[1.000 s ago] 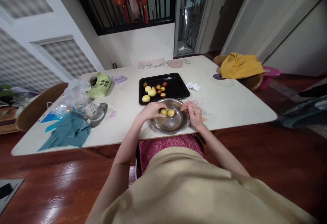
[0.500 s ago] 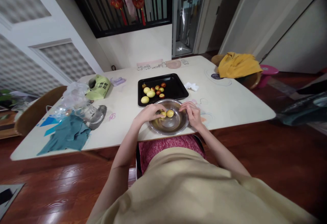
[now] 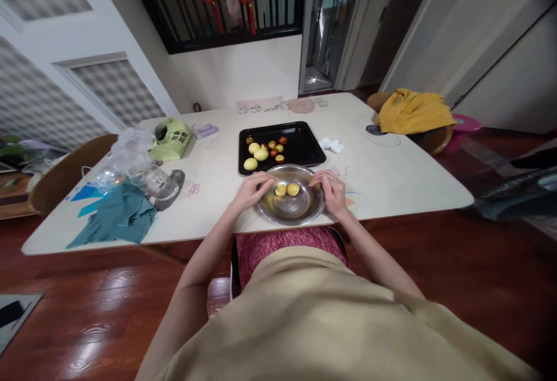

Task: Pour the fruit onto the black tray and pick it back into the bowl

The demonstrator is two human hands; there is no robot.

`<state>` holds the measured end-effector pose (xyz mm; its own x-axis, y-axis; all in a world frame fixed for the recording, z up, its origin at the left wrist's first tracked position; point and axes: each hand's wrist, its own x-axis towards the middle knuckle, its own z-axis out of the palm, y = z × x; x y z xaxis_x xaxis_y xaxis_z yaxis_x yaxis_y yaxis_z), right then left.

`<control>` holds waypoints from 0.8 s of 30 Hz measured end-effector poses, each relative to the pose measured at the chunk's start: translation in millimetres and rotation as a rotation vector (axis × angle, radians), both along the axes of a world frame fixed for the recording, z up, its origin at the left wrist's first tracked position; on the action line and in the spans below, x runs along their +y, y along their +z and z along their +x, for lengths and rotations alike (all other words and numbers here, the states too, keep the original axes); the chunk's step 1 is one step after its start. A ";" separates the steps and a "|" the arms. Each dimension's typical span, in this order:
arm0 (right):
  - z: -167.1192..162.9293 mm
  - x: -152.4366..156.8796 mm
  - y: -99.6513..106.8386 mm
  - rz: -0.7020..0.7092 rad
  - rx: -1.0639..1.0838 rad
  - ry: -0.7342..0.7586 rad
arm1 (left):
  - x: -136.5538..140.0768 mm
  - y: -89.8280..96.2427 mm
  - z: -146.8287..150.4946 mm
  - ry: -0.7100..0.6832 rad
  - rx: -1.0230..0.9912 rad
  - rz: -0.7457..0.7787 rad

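Note:
A shiny metal bowl (image 3: 292, 214) stands at the table's near edge, with two small yellow round fruits (image 3: 293, 189) side by side inside it. My left hand (image 3: 253, 189) is at the bowl's left rim, fingers drawn together on the edge. On the opposite rim my right hand (image 3: 331, 191) has its fingers curled over the edge. Just behind the bowl lies a black tray (image 3: 307, 140). In its left half are several pale yellow oval fruits (image 3: 261, 154) and several small red-and-green fruits (image 3: 279, 159) that look like jujubes.
Crumpled white tissue (image 3: 333, 145) lies right of the tray. Toward the left are a green printed bag (image 3: 173, 139), clear plastic bags (image 3: 130, 152) and a teal cloth (image 3: 117, 216). A yellow cloth (image 3: 413, 111) hangs over a chair at the right.
My left hand has moved off the left yellow fruit to the bowl's rim, leaving both fruits in plain sight. My right hand stays at the right rim. The view has shifted slightly.

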<state>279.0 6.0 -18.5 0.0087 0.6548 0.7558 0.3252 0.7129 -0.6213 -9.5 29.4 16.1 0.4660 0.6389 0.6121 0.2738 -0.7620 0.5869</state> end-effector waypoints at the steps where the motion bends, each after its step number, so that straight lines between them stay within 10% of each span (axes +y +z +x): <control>1: 0.1 0.3 0.0 -0.005 -0.001 -0.001 | 0.3 0.4 0.4 -0.010 0.013 -0.008; 15: 5.6 6.6 17.0 -0.110 -0.050 -0.032 | 0.4 -1.2 0.9 -0.003 0.076 0.021; 24: -11.6 104.3 56.5 -0.302 -0.552 -0.011 | -1.3 0.3 1.9 -0.001 0.094 0.030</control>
<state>267.4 110.3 38.0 -0.3220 0.8423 0.4322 0.6616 0.5268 -0.5337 -7.7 28.1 16.4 0.5229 0.6204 0.5845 0.3262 -0.7792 0.5353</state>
